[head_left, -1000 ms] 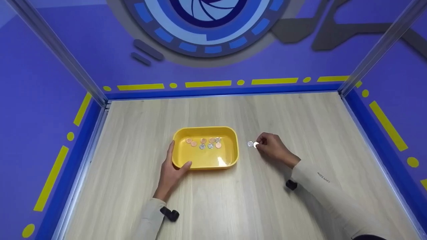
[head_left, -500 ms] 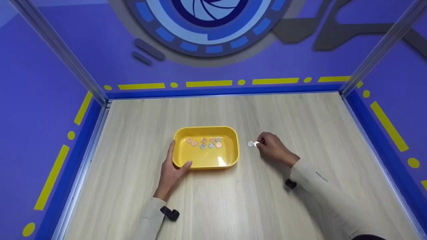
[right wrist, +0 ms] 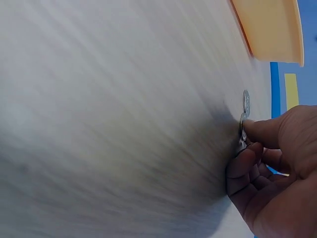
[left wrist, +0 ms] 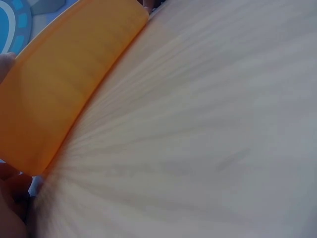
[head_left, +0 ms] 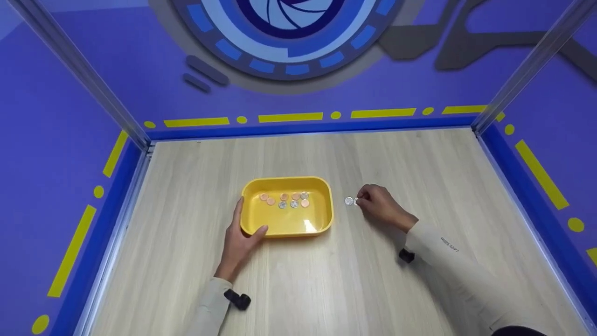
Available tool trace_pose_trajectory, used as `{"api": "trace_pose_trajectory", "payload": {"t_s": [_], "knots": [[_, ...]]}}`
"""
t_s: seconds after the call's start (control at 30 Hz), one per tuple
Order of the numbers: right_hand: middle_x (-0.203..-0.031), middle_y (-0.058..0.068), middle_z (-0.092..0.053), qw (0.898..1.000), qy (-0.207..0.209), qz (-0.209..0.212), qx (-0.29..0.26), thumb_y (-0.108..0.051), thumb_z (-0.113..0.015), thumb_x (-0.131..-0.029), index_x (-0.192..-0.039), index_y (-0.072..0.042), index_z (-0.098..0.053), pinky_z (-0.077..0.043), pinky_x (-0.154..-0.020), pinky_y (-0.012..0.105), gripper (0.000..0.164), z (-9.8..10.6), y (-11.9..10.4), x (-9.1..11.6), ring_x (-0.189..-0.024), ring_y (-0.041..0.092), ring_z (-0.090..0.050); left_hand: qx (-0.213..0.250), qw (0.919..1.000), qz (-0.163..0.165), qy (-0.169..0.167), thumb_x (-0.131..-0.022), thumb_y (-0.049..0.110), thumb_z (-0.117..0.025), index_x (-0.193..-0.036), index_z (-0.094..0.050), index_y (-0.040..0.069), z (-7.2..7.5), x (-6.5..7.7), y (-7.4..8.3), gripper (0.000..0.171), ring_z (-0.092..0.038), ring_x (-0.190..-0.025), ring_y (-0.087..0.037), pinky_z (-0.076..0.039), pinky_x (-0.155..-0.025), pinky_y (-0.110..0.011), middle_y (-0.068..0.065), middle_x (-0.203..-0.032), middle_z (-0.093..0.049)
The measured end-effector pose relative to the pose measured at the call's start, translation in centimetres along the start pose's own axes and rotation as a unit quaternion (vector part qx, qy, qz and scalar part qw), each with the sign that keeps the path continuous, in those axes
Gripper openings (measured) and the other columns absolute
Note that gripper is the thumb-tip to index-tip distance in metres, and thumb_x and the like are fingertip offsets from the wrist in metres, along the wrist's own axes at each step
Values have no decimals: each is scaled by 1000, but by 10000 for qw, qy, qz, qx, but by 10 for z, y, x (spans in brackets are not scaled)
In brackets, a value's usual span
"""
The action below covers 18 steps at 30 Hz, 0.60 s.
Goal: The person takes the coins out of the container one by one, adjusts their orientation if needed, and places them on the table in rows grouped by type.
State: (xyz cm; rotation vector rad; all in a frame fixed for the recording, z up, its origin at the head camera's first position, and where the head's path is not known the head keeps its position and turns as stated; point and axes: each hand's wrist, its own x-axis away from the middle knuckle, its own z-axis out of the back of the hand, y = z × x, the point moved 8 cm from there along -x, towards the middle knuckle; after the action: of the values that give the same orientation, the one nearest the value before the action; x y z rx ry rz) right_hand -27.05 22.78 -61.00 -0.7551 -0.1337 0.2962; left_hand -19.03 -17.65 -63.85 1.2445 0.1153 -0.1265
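Tray: yellow, rounded corners; centre of the head frame, flat on the table. Contents: eight coins in the upper half of its floor, five copper coins and three silver coins, the silver ones towards the right of the group.

Left hand: at the tray's left end, lower left of centre. Grip holding the tray, fingers along the outer left side, thumb over the lower rim. In the left wrist frame the tray wall fills the upper left, with parts of the hand at the left edge.

Right hand: right of centre, well clear of the tray. Grip narrow, thumb and fingertips on the near coin, which is mostly hidden by them in the head frame. Remaining fingers curled, seen at lower right of the right wrist frame.

Far coin: silver, on the table between tray and right hand, just beside the near coin; whether the two touch cannot be told.

Sleeves: light beige, lower left and lower right; small dark lettering on the right one. Black wrist mounts at both cuffs.

Wall: violet-blue, yellow dashes and dots, across the top.
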Motion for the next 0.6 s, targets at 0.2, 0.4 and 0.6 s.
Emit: {"api": "trace_pose_trajectory", "payload": {"t_s": [0.2, 0.4, 0.6], "knots": [[-98, 14, -74, 9994, -36, 6, -357, 1, -72, -102, -106, 6, -74, -51, -73, 28, 6, 5, -14, -5, -83, 18, -63, 6, 10000, 67, 41, -97, 31, -85, -178, -17, 17, 0, 2, -2, 107, -52, -150, -26, -38, -121, -27, -11, -174, -42], [-103, 16, -76, 9989, -136, 248, -363, 1, -70, -103, -110, 6, -76, -54, -71, 24, 11, 13, -44, -13, -82, 21, -68, -116, 9998, 135, 47, -98, 32, -84, -178, -19, 16, 0, 0, -1, 105, -51, -151, -26, -38, -123, -33, -9, -176, -39], [-100, 15, -76, 9973, -403, 498, -367, 0, -71, -104, -110, 7, -76, -56, -66, 25, 11, 8, -71, -22, -77, 18, -69, -61, 9999, 124, 30, -98, 30, -85, -178, -18, 16, -1, -1, -1, 105, -49, -153, -25, -37, -123, -28, -8, -177, -38]]}}
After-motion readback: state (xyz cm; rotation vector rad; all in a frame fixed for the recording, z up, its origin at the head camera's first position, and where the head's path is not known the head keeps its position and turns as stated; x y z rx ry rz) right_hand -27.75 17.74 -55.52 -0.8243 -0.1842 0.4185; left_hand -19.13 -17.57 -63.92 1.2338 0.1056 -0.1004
